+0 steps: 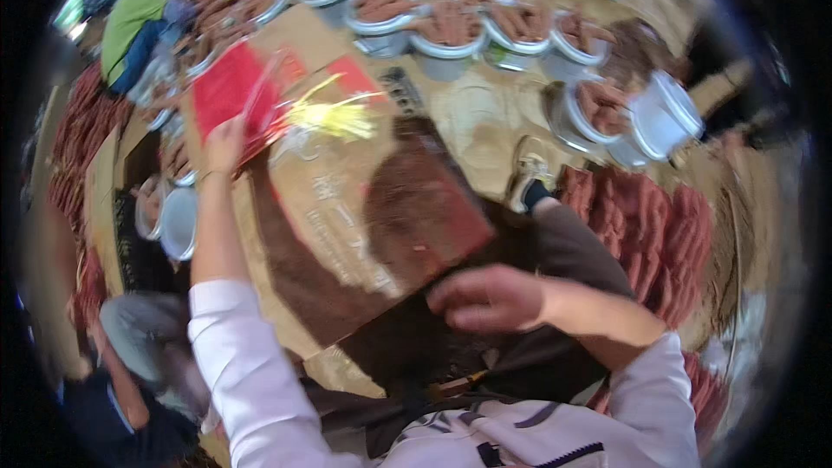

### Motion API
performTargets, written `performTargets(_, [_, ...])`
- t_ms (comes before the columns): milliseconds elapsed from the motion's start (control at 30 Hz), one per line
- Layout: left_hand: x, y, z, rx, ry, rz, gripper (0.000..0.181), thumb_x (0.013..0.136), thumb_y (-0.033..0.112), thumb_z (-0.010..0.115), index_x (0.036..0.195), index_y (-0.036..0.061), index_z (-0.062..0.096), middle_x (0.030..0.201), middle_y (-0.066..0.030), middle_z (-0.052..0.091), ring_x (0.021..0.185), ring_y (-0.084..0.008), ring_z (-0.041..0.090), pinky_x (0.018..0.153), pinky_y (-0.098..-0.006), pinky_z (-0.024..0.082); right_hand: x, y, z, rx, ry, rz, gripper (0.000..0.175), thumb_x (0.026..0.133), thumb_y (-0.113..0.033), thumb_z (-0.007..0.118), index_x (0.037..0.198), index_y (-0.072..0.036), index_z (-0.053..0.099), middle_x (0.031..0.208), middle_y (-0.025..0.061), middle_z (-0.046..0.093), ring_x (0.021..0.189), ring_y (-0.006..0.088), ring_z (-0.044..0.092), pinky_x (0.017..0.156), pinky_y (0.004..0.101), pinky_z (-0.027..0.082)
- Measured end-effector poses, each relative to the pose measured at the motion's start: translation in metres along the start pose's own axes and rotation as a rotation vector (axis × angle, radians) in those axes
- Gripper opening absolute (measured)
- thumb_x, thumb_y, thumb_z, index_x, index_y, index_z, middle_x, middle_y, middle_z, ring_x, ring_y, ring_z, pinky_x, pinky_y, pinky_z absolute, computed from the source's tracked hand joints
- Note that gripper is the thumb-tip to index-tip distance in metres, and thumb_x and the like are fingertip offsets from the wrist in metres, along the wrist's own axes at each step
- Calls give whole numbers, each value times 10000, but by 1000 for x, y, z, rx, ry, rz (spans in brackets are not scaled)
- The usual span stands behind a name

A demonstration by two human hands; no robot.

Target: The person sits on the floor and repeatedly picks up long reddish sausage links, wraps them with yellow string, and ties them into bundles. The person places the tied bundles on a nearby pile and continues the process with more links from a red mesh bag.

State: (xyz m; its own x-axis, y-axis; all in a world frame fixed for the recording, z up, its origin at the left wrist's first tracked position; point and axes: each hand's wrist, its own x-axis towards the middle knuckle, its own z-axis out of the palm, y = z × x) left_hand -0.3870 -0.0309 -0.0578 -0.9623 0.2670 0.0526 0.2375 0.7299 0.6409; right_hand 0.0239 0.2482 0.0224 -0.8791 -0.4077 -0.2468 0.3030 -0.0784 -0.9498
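My left hand [224, 146] reaches forward to a red packet [227, 88] on the cardboard box [344, 201] before me. Its fingers touch the packet's near edge; blur hides whether they grip it. Just right of that hand, a bundle of yellow strands [331, 114] lies on the box, with shiny clear plastic around it. The box's near part is covered in dark reddish-brown stain or powder. My right hand [491, 299] hangs blurred over my lap, near the box's close edge, fingers loosely bent and nothing seen in them.
White tubs [448, 45] packed with reddish-brown rolls stand in rows ahead. An empty-looking tub [663, 114] tilts at the right. Stacked reddish strands [640, 240] lie beside my right leg. A person in green [133, 23] sits far left; another person's arm [117, 364] shows lower left.
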Motion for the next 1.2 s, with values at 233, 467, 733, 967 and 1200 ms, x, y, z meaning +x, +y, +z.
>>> performTargets(233, [5, -45, -14, 416, 120, 153, 520, 836, 310, 621, 1191, -59, 532, 1289, -228, 475, 1172, -335, 485, 997, -364, 371, -11, 82, -252, 400, 1425, 147, 342, 833, -108, 545, 1164, -37, 499, 956, 66, 534, 872, 197, 523, 765, 367, 448])
performTargets(467, [-13, -11, -1, 705, 18, 144, 357, 744, 156, 689, 1063, 7, 628, 1250, -203, 501, 1118, -351, 508, 956, -392, 409, -67, 225, -419, 325, 1845, 345, 638, 876, -219, 494, 1409, -84, 171, 1314, 128, 456, 1072, 294, 503, 812, 412, 442])
performTargets(733, [-13, -42, -15, 601, 64, 147, 230, 778, 159, 667, 955, 13, 665, 991, -167, 637, 920, -310, 614, 827, -377, 477, -24, 206, -418, 593, 1997, -106, 706, 881, -173, 500, 1425, -178, 51, 1234, 119, 420, 996, 306, 512, 650, 441, 526])
performTargets(967, [-12, -24, -25, 295, 371, 223, 233, 811, 195, 669, 957, 13, 664, 962, -143, 662, 908, -265, 627, 834, -339, 476, -25, 205, -361, 637, 1813, -26, 690, 849, -231, 595, 1353, -63, 155, 1047, 117, 499, 696, 244, 560, 534, 379, 489])
performTargets(1200, [-62, 40, -62, -537, 390, 103, 195, 911, 191, 581, 999, 22, 622, 816, -1, 608, 642, -54, 533, 545, -208, 475, -49, 214, -377, 279, 1387, 479, 722, 877, -302, 588, 1418, -45, 185, 1171, 138, 500, 754, 246, 590, 614, 373, 522])
